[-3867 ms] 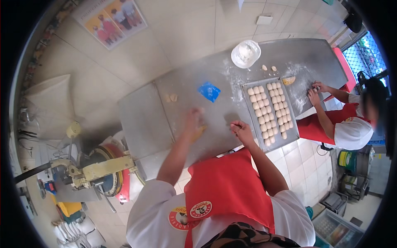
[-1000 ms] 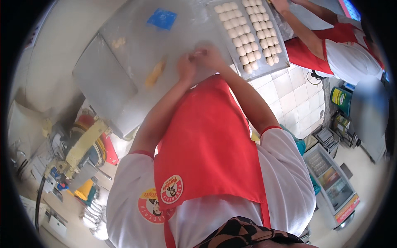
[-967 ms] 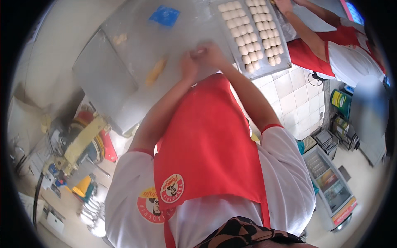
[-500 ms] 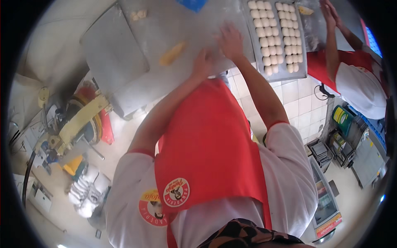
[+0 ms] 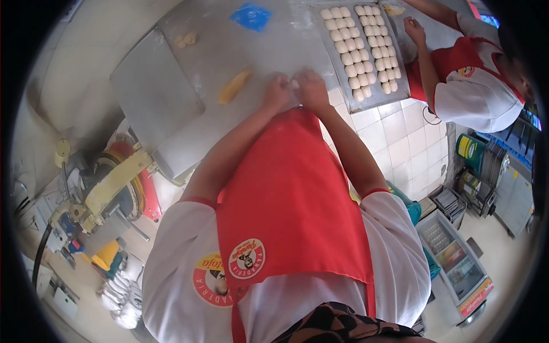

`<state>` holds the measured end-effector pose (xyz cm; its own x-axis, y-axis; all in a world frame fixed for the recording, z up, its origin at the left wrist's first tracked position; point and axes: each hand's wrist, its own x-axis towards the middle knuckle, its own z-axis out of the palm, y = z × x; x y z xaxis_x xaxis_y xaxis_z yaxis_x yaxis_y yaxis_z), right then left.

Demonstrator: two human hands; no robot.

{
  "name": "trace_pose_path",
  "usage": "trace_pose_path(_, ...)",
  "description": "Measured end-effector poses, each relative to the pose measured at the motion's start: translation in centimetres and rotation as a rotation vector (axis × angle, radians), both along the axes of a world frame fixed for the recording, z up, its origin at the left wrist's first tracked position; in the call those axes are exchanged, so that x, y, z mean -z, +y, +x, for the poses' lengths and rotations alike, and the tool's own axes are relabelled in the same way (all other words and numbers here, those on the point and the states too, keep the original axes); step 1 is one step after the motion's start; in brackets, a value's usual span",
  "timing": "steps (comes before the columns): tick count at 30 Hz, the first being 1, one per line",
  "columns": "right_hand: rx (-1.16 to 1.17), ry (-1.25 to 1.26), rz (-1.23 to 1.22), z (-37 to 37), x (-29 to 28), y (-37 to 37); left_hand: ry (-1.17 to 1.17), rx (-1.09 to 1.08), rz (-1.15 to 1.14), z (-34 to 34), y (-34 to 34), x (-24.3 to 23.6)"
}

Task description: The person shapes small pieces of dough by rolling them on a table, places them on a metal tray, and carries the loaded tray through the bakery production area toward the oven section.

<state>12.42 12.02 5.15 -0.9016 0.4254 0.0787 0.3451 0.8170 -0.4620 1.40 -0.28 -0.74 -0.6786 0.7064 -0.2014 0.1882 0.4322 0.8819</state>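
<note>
My left hand (image 5: 276, 92) and my right hand (image 5: 311, 90) are close together over the near edge of the metal table (image 5: 200, 34), fingers curled in. Between them shows a small pale piece of dough (image 5: 294, 84), mostly hidden by the blurred fingers. Left of my hands lies a long yellowish lump (image 5: 233, 87), its kind unclear. To the right, a metal tray (image 5: 400, 88) bears two long blocks of round dough balls (image 5: 354, 55), set in rows.
A blue plastic piece (image 5: 250, 17) and small dough scraps (image 5: 186, 39) lie farther back. A grey metal sheet (image 5: 157, 74) covers the table's left part. At the right stands a co-worker in a red apron (image 5: 440, 63), one hand (image 5: 414, 30) near the tray. A yellowish machine (image 5: 117, 177) stands left.
My right hand has drawn back from flat and spread on the table to beside my left, its fingers now curled. The co-worker's hands have moved apart. The view has shifted slightly.
</note>
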Motion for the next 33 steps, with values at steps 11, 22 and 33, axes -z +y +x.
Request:
trace_pose_path(11,0.553,0.363,-0.914,9.6,-2.9,4.9,-0.645,0.354,0.041,2.1,7.1,-6.7)
trace_pose_path(22,0.814,0.198,-0.385,17.2,-0.6,14.4,0.756,1.252,-0.025,10.2,15.8,-7.4)
trace_pose_path(33,0.881,0.191,0.135,15.8,1.9,13.7,0.827,1.218,-0.128,11.5,16.1,-8.0)
